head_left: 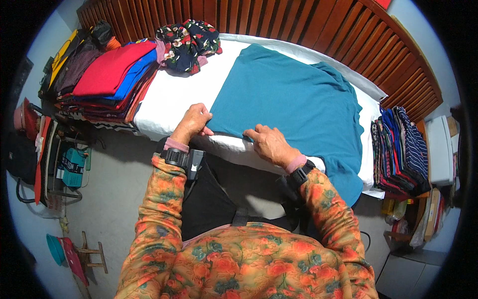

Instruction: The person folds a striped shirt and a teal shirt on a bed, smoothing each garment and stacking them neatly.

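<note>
A teal shirt point(294, 94) lies spread over a white-covered bench, one part of it hanging over the near edge at the right. My left hand point(195, 121) is at the shirt's near left corner, its thumb and fingers closed in a pinch on the hem. To the right, my right hand point(271, 144) grips the same near hem with curled fingers. Between the two hands the hem runs fairly straight, with a thin dark line showing along it. Small creases cross the cloth, and its far right side is bunched.
Folded clothes point(114, 74) are stacked at the left, beside a crumpled floral cloth point(186, 47). Another clothes pile point(401, 149) stands at the right end. A slatted wooden backrest point(298, 25) rises behind the white cover point(174, 94). A small stool point(92, 254) is on the floor.
</note>
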Demonstrator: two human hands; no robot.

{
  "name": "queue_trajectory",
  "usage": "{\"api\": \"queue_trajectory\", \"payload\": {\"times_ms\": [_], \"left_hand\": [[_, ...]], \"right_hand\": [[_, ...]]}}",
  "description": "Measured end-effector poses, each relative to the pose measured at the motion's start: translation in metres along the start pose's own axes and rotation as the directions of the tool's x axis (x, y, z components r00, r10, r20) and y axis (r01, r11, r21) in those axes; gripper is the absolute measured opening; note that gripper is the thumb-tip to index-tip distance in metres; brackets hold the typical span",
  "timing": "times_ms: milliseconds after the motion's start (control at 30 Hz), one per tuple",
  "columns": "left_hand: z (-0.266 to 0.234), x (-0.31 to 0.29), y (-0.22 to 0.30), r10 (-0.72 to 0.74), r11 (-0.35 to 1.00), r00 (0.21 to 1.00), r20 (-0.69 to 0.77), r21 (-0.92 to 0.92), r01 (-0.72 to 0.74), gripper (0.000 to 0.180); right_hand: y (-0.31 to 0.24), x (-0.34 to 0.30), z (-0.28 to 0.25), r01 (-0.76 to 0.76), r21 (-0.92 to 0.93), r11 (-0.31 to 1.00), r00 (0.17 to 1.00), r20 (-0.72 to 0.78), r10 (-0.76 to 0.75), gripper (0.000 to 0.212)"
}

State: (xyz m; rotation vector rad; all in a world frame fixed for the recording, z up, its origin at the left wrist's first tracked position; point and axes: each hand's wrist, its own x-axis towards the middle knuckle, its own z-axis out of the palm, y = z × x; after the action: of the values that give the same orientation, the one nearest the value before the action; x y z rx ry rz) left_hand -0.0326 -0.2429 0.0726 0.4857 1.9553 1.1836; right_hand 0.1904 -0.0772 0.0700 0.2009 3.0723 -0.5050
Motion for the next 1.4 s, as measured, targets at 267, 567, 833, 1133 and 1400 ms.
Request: {"api": "queue_trajectory", "payload": {"times_ms": [267, 567, 833, 1133, 1400], "left_hand": [[0.005, -0.002, -0.001, 0.112, 0.933, 0.99, -0.088, 0.353, -0.074, 0.009], [0.006, 0.004, -0.012, 0.381, 0.693, 0.912, -0.153, 0.7, -0.172, 0.012], [0.027, -0.003, -0.005, 0.709, 0.452, 0.702, 0.068, 0.721, -0.526, 0.021], [0.029, -0.001, -0.008, 0.385, 0.466, 0.883, 0.268, 0.77, -0.436, 0.021], [0.028, -0.003, -0.007, 0.354, 0.457, 0.898, 0.261, 0.789, -0.41, 0.021]], "right_hand": [[-0.02, 0.014, 0.003, 0.079, 0.01, 0.997, 0.994, -0.083, -0.078, 0.044], [-0.027, 0.017, 0.005, 0.053, -0.057, 0.997, 0.992, 0.114, -0.047, 0.051], [-0.021, 0.018, 0.016, 0.081, -0.057, 0.995, 0.996, 0.03, -0.079, 0.048], [0.021, -0.001, -0.009, -0.042, -0.059, 0.997, 0.999, 0.017, 0.043, 0.038], [0.019, -0.021, 0.001, 0.047, -0.036, 0.998, 0.999, 0.023, -0.046, 0.03]]}}
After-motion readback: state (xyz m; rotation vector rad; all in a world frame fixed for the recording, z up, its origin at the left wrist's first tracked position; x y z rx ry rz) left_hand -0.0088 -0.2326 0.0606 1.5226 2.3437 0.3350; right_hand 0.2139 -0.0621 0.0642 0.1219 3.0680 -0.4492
